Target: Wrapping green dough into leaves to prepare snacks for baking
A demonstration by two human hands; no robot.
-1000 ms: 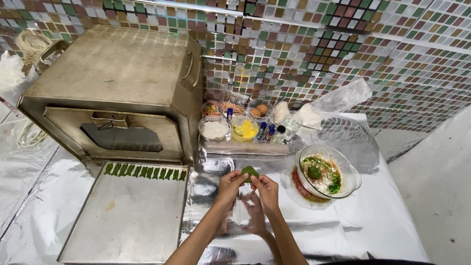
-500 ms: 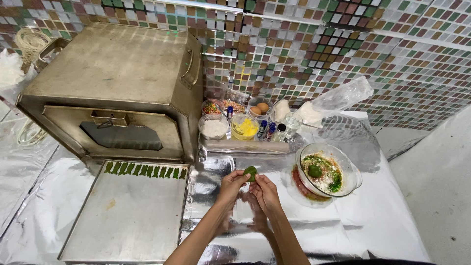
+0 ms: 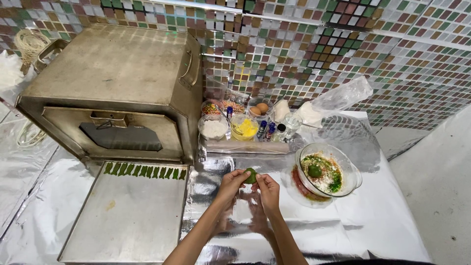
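My left hand (image 3: 230, 182) and right hand (image 3: 267, 187) pinch a green ball (image 3: 251, 175) between fingertips, above the foil (image 3: 343, 225) | tray (image 3: 127, 216) left, green rolls (image 3: 144, 172) along its far edge | glass bowl (image 3: 351, 169) right | oven (image 3: 113, 93) behind

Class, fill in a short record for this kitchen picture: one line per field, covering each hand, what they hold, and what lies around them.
left hand: grips the green piece from its left
right hand: grips the same piece from its right
green piece: small, rounded, between both hands
tray: flat metal, row of green pieces along its far edge
glass bowl: right of hands, mixed filling
oven: metal, behind tray
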